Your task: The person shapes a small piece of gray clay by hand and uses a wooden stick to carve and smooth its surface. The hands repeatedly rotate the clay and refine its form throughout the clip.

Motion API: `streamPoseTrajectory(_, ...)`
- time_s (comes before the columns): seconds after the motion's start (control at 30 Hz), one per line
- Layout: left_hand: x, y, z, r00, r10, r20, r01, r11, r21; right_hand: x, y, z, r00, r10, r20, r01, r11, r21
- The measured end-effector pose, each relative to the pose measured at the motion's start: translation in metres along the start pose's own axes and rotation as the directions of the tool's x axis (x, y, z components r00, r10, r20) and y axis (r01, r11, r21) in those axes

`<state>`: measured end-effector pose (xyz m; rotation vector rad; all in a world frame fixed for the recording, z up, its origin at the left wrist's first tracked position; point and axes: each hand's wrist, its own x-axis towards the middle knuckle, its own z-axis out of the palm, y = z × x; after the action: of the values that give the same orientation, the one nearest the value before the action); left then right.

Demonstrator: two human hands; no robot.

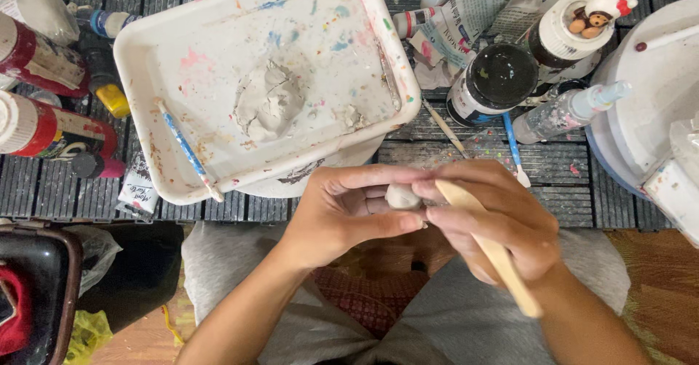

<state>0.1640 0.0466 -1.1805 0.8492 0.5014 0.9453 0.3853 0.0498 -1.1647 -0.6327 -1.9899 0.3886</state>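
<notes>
My left hand holds a small white lump of clay between thumb and fingers, just in front of the table edge. My right hand grips a flat wooden modelling stick, its tip against the lump and its handle pointing down to the right. Both hands meet over my lap. Above them a white paint-stained tray holds a flattened grey slab of clay and a blue-handled brush.
Red-and-white bottles and small paint tubes stand at the left. A black-lidded jar, a spray bottle, brushes and a white round stand crowd the right. A dark bag sits at lower left.
</notes>
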Motion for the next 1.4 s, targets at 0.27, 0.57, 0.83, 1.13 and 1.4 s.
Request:
streamPoseTrajectory(0.27,0.002,-0.001,0.002,1.0,-0.026,-0.007,0.025,0.994,-0.104,0.002,-0.004,0.0,0.992,0.125,0.033,-0.125,0.992,-0.003)
streamPoseTrajectory(0.57,0.0,-0.009,0.005,0.996,0.089,-0.02,-0.089,0.996,-0.019,-0.001,-0.007,0.004,0.996,0.09,0.002,-0.09,0.995,-0.041)
streamPoseTrajectory(0.83,0.001,-0.009,-0.001,1.0,-0.027,-0.016,0.024,0.99,-0.138,-0.014,0.003,0.005,0.97,0.225,-0.097,-0.206,0.964,0.17)
streamPoseTrajectory(1.13,0.001,-0.019,-0.007,0.999,-0.047,0.008,0.048,0.973,-0.227,-0.013,-0.004,0.0,0.996,0.072,-0.045,-0.072,0.997,-0.002)
streamPoseTrajectory(1.4,0.006,-0.013,-0.009,0.991,-0.127,0.038,0.131,0.978,-0.164,-0.014,0.021,0.002,0.93,0.361,0.072,-0.335,0.748,0.573)
